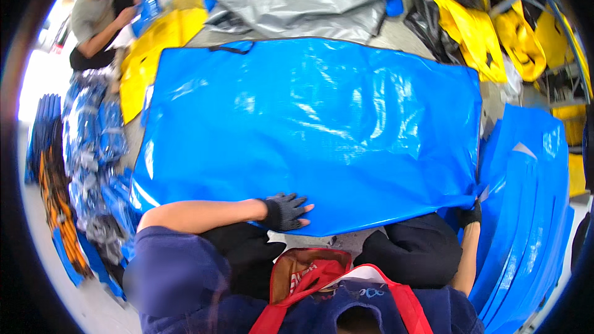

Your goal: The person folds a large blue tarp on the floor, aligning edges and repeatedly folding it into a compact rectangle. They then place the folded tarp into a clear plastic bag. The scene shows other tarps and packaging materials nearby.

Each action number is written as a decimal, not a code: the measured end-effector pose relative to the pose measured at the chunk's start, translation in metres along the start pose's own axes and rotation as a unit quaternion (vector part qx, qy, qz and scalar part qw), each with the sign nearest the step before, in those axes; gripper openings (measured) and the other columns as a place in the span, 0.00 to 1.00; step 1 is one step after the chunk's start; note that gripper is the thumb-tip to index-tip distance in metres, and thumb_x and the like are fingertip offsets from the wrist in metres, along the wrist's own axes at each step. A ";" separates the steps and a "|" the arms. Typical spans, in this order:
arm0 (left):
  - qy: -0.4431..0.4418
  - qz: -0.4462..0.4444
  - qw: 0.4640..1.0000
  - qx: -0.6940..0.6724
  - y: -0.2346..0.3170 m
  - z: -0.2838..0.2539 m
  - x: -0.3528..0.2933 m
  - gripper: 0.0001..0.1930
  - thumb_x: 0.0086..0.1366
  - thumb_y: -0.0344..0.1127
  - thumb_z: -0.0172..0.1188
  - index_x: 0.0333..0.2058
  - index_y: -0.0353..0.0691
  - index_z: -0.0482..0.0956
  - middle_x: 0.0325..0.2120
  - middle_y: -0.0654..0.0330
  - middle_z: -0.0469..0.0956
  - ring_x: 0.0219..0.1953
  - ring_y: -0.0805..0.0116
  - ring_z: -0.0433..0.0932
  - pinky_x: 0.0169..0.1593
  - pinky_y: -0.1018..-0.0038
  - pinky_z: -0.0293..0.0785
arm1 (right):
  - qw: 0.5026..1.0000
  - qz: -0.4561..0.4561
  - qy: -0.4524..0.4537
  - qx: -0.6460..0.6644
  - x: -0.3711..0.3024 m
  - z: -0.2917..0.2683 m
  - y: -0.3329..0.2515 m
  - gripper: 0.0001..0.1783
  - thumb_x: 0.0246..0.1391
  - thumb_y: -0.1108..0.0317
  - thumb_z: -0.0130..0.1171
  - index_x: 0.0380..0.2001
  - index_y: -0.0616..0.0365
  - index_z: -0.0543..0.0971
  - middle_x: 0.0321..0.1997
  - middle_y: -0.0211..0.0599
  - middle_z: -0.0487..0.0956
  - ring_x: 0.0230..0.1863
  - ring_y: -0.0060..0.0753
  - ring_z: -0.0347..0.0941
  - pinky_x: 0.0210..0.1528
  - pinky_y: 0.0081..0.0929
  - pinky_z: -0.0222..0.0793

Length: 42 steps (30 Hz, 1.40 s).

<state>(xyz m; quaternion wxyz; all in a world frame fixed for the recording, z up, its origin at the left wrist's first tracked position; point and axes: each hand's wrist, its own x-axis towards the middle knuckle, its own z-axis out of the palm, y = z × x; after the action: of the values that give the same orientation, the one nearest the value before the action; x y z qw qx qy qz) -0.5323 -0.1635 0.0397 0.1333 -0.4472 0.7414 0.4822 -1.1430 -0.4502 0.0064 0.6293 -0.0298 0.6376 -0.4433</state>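
A large blue tarpaulin piece (pixel 297 117) lies spread in front of my knees, with dark edging and a black strap at its far left edge. My left hand (pixel 286 212), in a dark fingerless glove, rests flat on its near edge with fingers stretched out. At the near right corner my right hand (pixel 471 214), also gloved, is closed on the tarpaulin, which creases toward it; some of its fingers are hidden. Right beside that hand stands a pile of folded blue tarpaulin (pixel 526 210).
Silver-grey sheeting (pixel 309 0) lies beyond the blue piece. Yellow tarpaulin pieces (pixel 467 37) and a metal rack (pixel 572 55) are at the far right. Along the left are plastic-wrapped blue bundles (pixel 86 148) and orange straps (pixel 55 210). Another person (pixel 102 18) sits at the far left by a yellow sheet (pixel 161 43).
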 end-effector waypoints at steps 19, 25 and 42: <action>0.707 -0.126 0.226 -0.658 -0.140 0.189 -0.275 0.35 0.63 0.63 0.39 0.59 0.43 0.61 0.60 0.58 0.61 0.59 0.55 0.62 0.61 0.59 0.55 | 0.955 -0.089 0.180 -0.219 0.010 0.042 0.030 0.35 0.47 0.49 0.56 0.55 0.56 0.66 0.59 0.49 0.66 0.56 0.48 0.65 0.59 0.44 0.59; 0.700 -0.113 -0.051 -0.703 -0.240 0.351 -0.368 0.36 0.61 0.64 0.41 0.59 0.44 0.62 0.60 0.56 0.61 0.60 0.52 0.59 0.64 0.53 0.50 | 0.985 -0.082 0.102 -0.108 0.025 0.063 0.053 0.29 0.52 0.51 0.53 0.54 0.58 0.68 0.56 0.48 0.69 0.54 0.48 0.67 0.56 0.44 0.62; 0.793 -0.003 0.420 -0.441 -0.043 -0.119 -0.267 0.29 0.63 0.57 0.53 0.46 0.33 0.73 0.39 0.56 0.77 0.37 0.66 0.75 0.44 0.71 0.73 | 0.614 -0.652 -0.289 -0.339 -0.282 0.345 0.083 0.21 0.55 0.57 0.54 0.47 0.59 0.76 0.45 0.48 0.78 0.46 0.43 0.74 0.50 0.31 0.66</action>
<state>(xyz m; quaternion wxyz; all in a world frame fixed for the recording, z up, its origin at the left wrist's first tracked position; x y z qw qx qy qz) -0.3200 -0.1257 0.2413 -0.7277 -0.6316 0.2028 0.1746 -0.7556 -0.4139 0.2387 0.2713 -0.7753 0.3410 -0.4572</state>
